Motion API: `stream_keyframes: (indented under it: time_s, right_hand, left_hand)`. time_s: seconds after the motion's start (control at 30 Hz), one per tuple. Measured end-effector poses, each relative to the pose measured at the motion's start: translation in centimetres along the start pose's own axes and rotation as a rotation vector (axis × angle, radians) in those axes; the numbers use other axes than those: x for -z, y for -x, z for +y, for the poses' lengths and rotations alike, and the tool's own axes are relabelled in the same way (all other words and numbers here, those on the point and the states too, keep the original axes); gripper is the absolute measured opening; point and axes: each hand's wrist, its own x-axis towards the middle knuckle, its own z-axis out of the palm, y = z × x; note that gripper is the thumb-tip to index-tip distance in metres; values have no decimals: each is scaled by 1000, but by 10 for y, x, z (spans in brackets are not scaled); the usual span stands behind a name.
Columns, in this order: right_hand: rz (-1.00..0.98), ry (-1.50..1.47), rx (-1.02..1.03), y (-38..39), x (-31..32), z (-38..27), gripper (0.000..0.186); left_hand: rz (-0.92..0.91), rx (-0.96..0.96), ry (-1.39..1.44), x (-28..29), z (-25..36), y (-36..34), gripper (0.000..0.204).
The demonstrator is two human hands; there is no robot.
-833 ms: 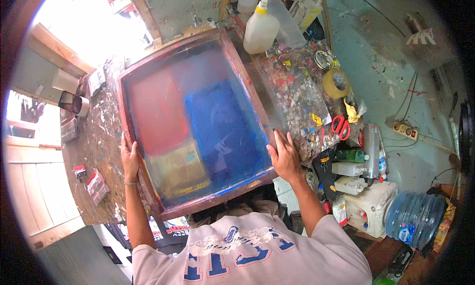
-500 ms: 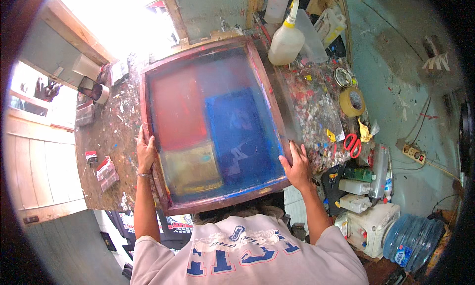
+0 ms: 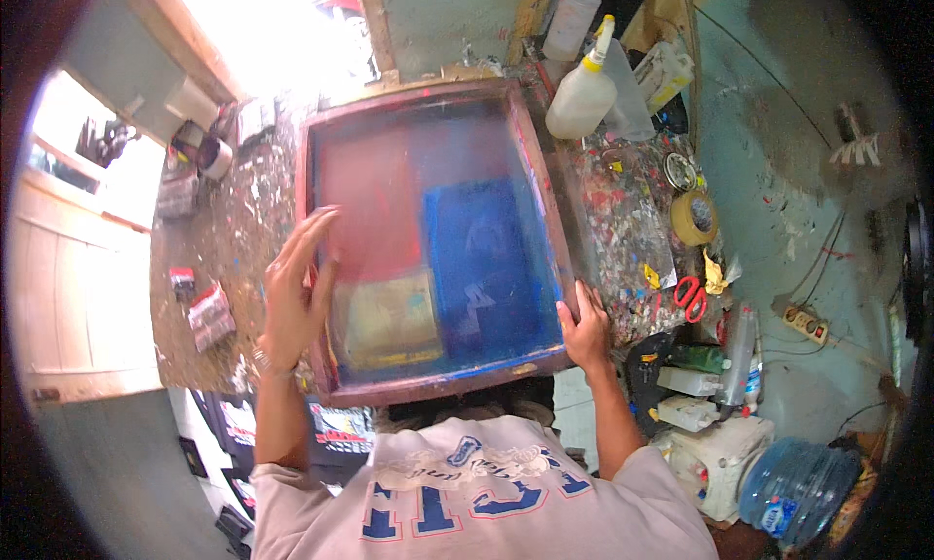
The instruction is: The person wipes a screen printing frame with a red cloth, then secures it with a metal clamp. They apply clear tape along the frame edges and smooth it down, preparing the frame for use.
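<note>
Screen frame [image 3: 438,239], centre frame: my right hand [image 3: 587,328] clamps its lower right corner; my left hand [image 3: 295,292] hovers open. One-handed, it could tip onto the squeeze bottle [image 3: 581,98].

Screen frame [image 3: 438,239] on table [image 3: 224,258], bottles [image 3: 582,93] behind, scissors [image 3: 691,297] right

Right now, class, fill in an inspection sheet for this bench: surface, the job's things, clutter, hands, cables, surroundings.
Surface: paint-spattered table, mostly covered.
Job's things: wooden-framed printing screen with red, blue and yellowish patches, lying flat.
Clutter: squeeze bottle, tape roll, red scissors, small packets, tins.
Hands: left hand with fingers spread over the screen's left edge; right hand on its lower right corner.
Cables: power strip with cord along the right wall.
Surroundings: water jug lower right, bright opening above, printed shirts below the table.
</note>
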Motion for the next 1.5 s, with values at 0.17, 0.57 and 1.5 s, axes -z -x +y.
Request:
stream_keyframes:
  time_s: [0.17,0.57,1.5]
  right_hand:
    - [-28,32,-50,0,1,-3,56]
    - [58,142,-3,8,-6,10,54]
    - [-115,-101,8,-151,-31,-10,71]
  left_hand:
    - [-220,-453,-105,96,182,16,35]
    - [-285,-859,22,39,199,-7,37]
    - [92,311,111,-78,-211,-11,71]
